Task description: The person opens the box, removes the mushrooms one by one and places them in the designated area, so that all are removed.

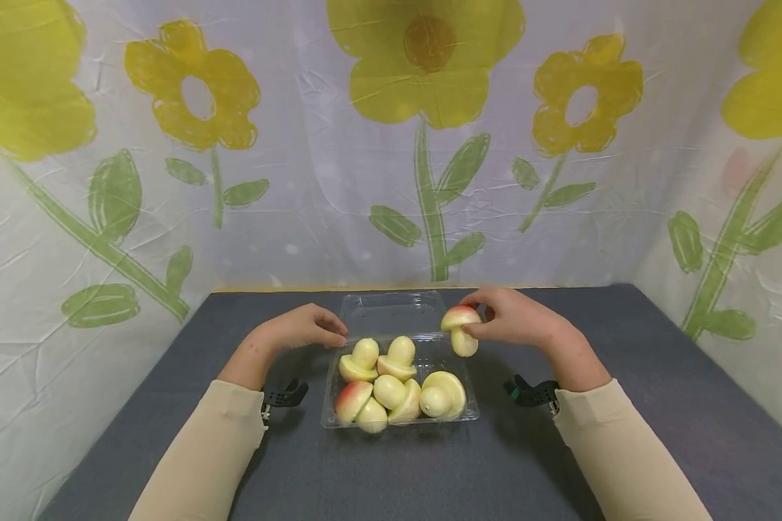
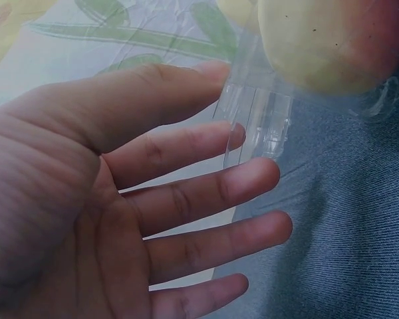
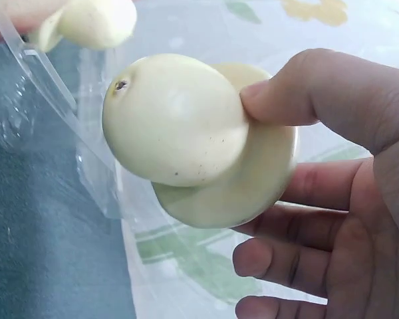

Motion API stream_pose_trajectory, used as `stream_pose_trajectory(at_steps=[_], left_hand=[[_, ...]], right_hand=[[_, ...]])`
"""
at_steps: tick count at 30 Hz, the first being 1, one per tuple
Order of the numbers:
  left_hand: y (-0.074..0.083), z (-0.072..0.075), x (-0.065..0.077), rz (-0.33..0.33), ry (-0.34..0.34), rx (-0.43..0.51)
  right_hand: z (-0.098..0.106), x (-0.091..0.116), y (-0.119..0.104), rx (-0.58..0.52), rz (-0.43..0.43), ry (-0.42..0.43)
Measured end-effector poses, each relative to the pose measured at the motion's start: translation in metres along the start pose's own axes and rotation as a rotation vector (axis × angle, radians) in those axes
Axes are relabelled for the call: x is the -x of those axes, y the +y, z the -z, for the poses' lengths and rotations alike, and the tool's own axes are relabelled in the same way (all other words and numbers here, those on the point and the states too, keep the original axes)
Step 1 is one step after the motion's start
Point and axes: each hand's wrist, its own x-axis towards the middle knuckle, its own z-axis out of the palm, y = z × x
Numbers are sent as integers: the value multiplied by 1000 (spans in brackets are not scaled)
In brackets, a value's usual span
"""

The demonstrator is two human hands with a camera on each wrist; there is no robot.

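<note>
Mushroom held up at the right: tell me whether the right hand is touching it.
Touching. The right wrist view shows it plainly: the right hand pinches the mushroom, thumb tip against it where stem meets cap.

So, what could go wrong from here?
The smooth-looking mushroom-shaped piece could slip from the right hand, as the thumb meets just one spot on it.

In the head view, the front left piece overlaps the front rim of the clear box; a bump might tip it out.

The left hand, at the box's far left corner, might jolt the thin plastic.
</note>
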Motion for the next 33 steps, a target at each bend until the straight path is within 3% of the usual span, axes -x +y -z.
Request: stream_pose_trajectory(at_steps=[19,33], left_hand=[[1,1,0,-13,-12,4],[1,0,0,-12,8,-11]], right_hand=[[9,3,27,29,-173,-27],[-9,-10,48,80,-187,-62]])
